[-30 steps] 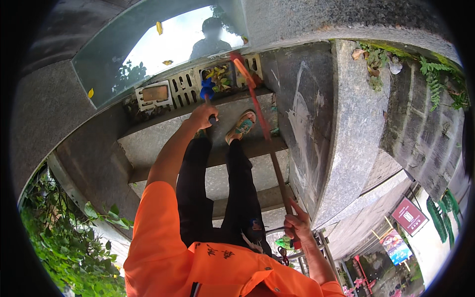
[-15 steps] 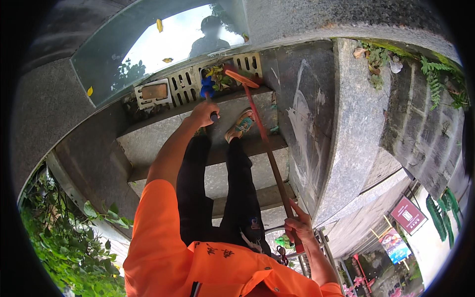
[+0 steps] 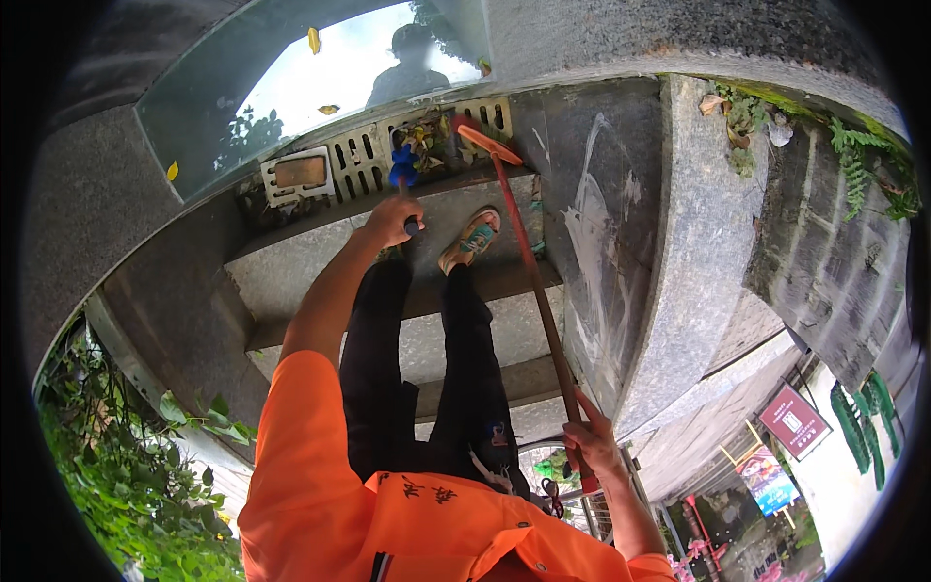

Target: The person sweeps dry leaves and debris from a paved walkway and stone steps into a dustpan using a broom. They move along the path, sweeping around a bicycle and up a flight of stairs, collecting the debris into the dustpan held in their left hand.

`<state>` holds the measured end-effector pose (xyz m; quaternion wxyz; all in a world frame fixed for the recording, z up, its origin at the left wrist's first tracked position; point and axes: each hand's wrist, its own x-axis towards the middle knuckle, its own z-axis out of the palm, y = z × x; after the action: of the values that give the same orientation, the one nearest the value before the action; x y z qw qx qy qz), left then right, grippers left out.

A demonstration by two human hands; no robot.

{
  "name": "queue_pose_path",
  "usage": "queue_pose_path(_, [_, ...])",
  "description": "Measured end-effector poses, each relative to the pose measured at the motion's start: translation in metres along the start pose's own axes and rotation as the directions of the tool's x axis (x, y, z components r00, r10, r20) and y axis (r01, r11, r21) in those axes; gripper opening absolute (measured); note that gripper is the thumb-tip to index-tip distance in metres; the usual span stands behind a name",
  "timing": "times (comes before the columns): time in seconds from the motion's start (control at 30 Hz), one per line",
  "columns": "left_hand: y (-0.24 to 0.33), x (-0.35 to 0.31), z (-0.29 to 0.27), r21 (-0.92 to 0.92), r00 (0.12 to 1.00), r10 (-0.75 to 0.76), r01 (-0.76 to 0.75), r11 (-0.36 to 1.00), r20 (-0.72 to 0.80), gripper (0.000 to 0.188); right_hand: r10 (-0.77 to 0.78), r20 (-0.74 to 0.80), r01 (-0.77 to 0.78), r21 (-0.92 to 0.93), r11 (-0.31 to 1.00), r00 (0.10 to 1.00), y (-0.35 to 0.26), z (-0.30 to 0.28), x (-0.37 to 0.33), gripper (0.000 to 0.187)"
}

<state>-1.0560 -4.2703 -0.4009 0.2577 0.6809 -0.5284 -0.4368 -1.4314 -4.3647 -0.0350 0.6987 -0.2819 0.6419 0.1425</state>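
My right hand [image 3: 593,444] is closed round the lower part of a long reddish-brown pole. It belongs to a broom [image 3: 524,242] with an orange crossbar head and blurred red bristles, resting by the drain grates. My left hand [image 3: 393,221] grips a dark-ended handle whose far end carries a blue piece [image 3: 403,167]; the tool's full shape is foreshortened and hard to make out. Fallen leaves [image 3: 427,141] lie on the pale slotted drain grate [image 3: 357,160], between the blue piece and the broom head.
Stone steps [image 3: 427,349] run under my legs, with a shoe [image 3: 472,240] on the top one. Beyond the grates is a reflective glass panel [image 3: 320,78]. A stone wall [image 3: 596,213] rises at right; bushes [image 3: 145,495] grow at lower left. A brown block [image 3: 301,173] sits on one grate.
The broom head has shifted slightly to the right, its pole with it. My left hand has moved a little left and up with the blue-ended tool.
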Motion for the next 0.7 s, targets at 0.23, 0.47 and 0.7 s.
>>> queue_pose_path(0.23, [-0.011, -0.012, -0.002, -0.040, 0.998, -0.047, 0.045, 0.998, -0.033, 0.020, -0.023, 0.282, -0.200, 0.734, 0.649, 0.959, -0.020, -0.016, -0.035, 0.058])
queue_pose_path(0.47, [-0.008, -0.009, -0.006, -0.026, 1.000, -0.008, 0.007, 1.000, -0.022, 0.022, -0.035, 0.014, 0.037, -0.189, 0.981, 0.999, 0.002, -0.006, -0.035, 0.063])
queue_pose_path(0.7, [-0.008, -0.010, 0.001, 0.007, 0.998, -0.016, 0.016, 1.000, -0.062, 0.023, 0.023, 0.152, -0.099, 0.512, 0.853, 0.988, -0.026, 0.008, 0.003, 0.061])
